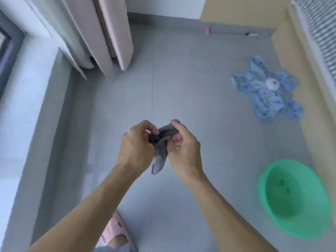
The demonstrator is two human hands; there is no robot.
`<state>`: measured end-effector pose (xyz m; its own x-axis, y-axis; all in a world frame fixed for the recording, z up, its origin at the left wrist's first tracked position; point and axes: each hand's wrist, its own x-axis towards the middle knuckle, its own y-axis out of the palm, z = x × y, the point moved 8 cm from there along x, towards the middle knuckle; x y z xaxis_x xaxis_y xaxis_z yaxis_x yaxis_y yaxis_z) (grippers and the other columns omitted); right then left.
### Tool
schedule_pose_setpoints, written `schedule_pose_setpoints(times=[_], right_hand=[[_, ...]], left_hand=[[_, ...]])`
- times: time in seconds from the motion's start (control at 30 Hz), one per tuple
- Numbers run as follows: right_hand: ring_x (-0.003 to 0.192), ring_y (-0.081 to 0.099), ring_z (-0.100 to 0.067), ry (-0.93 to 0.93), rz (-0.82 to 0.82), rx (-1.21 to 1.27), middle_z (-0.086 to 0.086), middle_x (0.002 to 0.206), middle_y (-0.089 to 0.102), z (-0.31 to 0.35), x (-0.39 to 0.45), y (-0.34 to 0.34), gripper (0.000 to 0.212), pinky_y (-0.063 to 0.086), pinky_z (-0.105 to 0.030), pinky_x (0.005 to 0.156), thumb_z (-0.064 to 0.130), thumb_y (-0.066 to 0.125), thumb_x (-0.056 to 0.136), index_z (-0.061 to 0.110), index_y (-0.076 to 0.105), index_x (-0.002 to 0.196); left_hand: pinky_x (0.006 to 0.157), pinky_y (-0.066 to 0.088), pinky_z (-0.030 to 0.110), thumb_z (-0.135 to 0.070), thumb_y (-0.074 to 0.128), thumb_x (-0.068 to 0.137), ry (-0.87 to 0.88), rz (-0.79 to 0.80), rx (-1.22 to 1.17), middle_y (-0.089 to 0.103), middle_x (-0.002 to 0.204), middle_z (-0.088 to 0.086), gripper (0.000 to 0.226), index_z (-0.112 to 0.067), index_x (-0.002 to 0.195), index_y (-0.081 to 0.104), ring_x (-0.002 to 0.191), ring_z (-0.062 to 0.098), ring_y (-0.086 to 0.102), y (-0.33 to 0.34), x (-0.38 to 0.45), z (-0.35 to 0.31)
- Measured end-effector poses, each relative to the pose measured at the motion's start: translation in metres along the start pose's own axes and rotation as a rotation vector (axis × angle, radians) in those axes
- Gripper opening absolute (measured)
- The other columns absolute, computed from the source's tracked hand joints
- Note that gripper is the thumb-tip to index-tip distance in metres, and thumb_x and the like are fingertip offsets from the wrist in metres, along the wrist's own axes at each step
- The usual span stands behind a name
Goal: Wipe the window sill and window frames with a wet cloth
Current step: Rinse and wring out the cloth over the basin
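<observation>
A small grey cloth (161, 153) is bunched between both my hands above the grey tiled floor, with one end hanging down. My left hand (136, 144) pinches its left part with curled fingers. My right hand (183, 148) grips its right part, thumb on top. The pale window sill (23, 106) runs along the left edge of the view, and a dark window frame (7, 44) shows at the far left. A green plastic basin (294, 197) stands on the floor at the lower right.
Long beige curtains (109, 33) hang down to the floor at the upper left. A blue patterned star-shaped toy (267, 91) lies on the floor at the right. A yellow wall or panel (309, 124) borders the right side. My pink slipper (114, 233) shows below.
</observation>
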<state>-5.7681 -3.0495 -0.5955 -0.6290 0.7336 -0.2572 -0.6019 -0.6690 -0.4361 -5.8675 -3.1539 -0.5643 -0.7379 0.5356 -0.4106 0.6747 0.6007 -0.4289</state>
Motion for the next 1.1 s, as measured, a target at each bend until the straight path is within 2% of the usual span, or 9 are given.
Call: schedule_pose_setpoints(times=[0.13, 0.2, 0.27, 0.37, 0.57, 0.8, 0.9, 1.0, 1.1], right_hand=[[0.083, 0.057, -0.012, 0.096, -0.227, -0.04, 0.001, 0.092, 0.054, -0.084, -0.042, -0.134, 0.046, 0.047, -0.022, 0.08, 0.002, 0.052, 0.09, 0.029, 0.066, 0.124], [0.079, 0.059, -0.017, 0.148, -0.324, -0.063, -0.003, 0.088, 0.056, -0.139, -0.071, -0.218, 0.032, 0.047, -0.025, 0.075, 0.002, 0.056, 0.087, 0.022, 0.077, 0.1], [0.076, 0.06, -0.023, 0.19, -0.383, -0.103, -0.009, 0.085, 0.06, -0.176, -0.092, -0.276, 0.024, 0.046, -0.03, 0.073, 0.003, 0.059, 0.085, 0.017, 0.078, 0.087], [0.079, 0.063, -0.025, 0.277, -0.514, -0.135, -0.011, 0.088, 0.068, -0.242, -0.125, -0.368, 0.022, 0.048, -0.034, 0.077, 0.003, 0.06, 0.084, 0.016, 0.078, 0.09], [0.086, 0.07, -0.025, 0.451, -0.72, -0.132, -0.009, 0.091, 0.072, -0.378, -0.161, -0.491, 0.015, 0.054, -0.041, 0.08, 0.007, 0.067, 0.083, 0.011, 0.077, 0.094], [0.091, 0.063, -0.025, 0.469, -0.868, -0.129, -0.007, 0.103, 0.065, -0.512, -0.134, -0.53, 0.029, 0.051, -0.039, 0.088, 0.007, 0.064, 0.087, 0.008, 0.073, 0.114], [0.101, 0.061, -0.027, 0.575, -0.774, -0.118, -0.012, 0.111, 0.061, -0.586, -0.114, -0.507, 0.031, 0.041, -0.026, 0.09, 0.009, 0.06, 0.089, 0.003, 0.069, 0.119], [0.091, 0.062, -0.035, 0.72, -0.55, -0.247, -0.017, 0.103, 0.063, -0.652, -0.096, -0.478, 0.025, 0.047, -0.035, 0.075, 0.017, 0.054, 0.09, 0.001, 0.069, 0.102], [0.082, 0.063, -0.034, 0.732, -0.494, -0.584, -0.012, 0.092, 0.064, -0.682, -0.078, -0.472, 0.022, 0.039, -0.032, 0.061, 0.021, 0.049, 0.09, 0.009, 0.067, 0.093]], left_hand=[[0.045, 0.044, 0.016, 0.011, 0.031, 0.09, 0.006, 0.101, 0.036, 0.064, 0.085, -0.006, 0.049, -0.025, 0.084, 0.064, 0.066, 0.024, 0.071, 0.128, -0.042, -0.033], [0.067, 0.058, 0.03, 0.012, 0.034, 0.086, 0.04, 0.184, 0.101, 0.067, 0.091, 0.001, 0.048, -0.022, 0.089, 0.068, 0.081, 0.03, 0.07, 0.219, -0.069, -0.052], [0.08, 0.058, 0.042, 0.01, 0.036, 0.086, 0.052, 0.207, 0.142, 0.067, 0.1, 0.012, 0.041, -0.011, 0.095, 0.069, 0.092, 0.036, 0.066, 0.28, -0.087, -0.064], [0.068, 0.054, 0.024, 0.005, 0.036, 0.092, 0.038, 0.284, 0.174, 0.067, 0.101, 0.007, 0.038, -0.009, 0.107, 0.068, 0.091, 0.027, 0.065, 0.384, -0.114, -0.082], [0.08, 0.058, 0.042, 0.007, 0.046, 0.081, 0.097, 0.455, 0.23, 0.071, 0.08, -0.006, 0.048, -0.031, 0.065, 0.07, 0.085, 0.028, 0.068, 0.565, -0.124, -0.105], [0.076, 0.046, 0.03, -0.006, 0.047, 0.088, 0.382, 0.345, 0.502, 0.066, 0.109, 0.004, 0.036, -0.024, 0.104, 0.075, 0.093, 0.03, 0.062, 0.705, -0.076, -0.08], [0.081, 0.046, 0.033, -0.005, 0.045, 0.085, 0.319, 0.367, 0.667, 0.062, 0.115, 0.01, 0.04, -0.021, 0.112, 0.07, 0.101, 0.034, 0.059, 0.757, -0.056, -0.011], [0.088, 0.05, 0.038, -0.01, 0.044, 0.084, 0.099, 0.551, 0.801, 0.062, 0.115, 0.017, 0.038, -0.012, 0.119, 0.058, 0.103, 0.036, 0.06, 0.801, -0.047, 0.071], [0.089, 0.047, 0.038, -0.019, 0.046, 0.089, 0.178, 0.437, 0.893, 0.06, 0.12, 0.013, 0.034, -0.017, 0.119, 0.062, 0.112, 0.034, 0.056, 0.833, -0.035, 0.094]])
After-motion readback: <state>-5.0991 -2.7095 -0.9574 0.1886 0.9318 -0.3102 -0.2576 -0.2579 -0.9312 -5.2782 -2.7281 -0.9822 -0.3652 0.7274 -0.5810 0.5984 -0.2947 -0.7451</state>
